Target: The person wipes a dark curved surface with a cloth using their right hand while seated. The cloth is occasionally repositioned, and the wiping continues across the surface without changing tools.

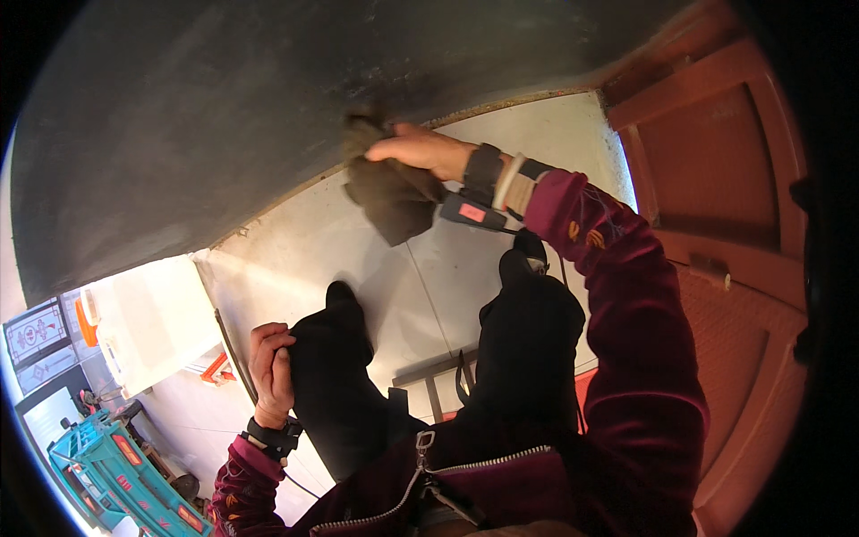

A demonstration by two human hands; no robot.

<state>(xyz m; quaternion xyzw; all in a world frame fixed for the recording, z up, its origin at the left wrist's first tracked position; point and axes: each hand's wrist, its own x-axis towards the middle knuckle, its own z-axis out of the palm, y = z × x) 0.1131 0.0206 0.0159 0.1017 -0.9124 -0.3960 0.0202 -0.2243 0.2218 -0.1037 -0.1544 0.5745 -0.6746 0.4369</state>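
Note:
My right hand (429, 151) grips a brown cloth (402, 201), bunched under the fingers, with a loose end hanging down. The cloth's upper part is blurred and lies over the lower edge of a dark grey wall surface (201, 134); whether it presses on that surface I cannot tell. Beside my left knee, my left hand (272, 366) has its fingers curled in and the thumb close to them. Nothing shows in it. Both wrists wear black straps, and a small dark device (473, 211) with a pink label hangs by the right one.
Pale floor tiles (429, 282) lie around my black shoes. Reddish-brown panelled doors (711, 161) stand at the right. Under me shows part of a grey frame (436, 376). At the lower left, a turquoise vehicle (127, 470) stands beyond a white panel (161, 322).

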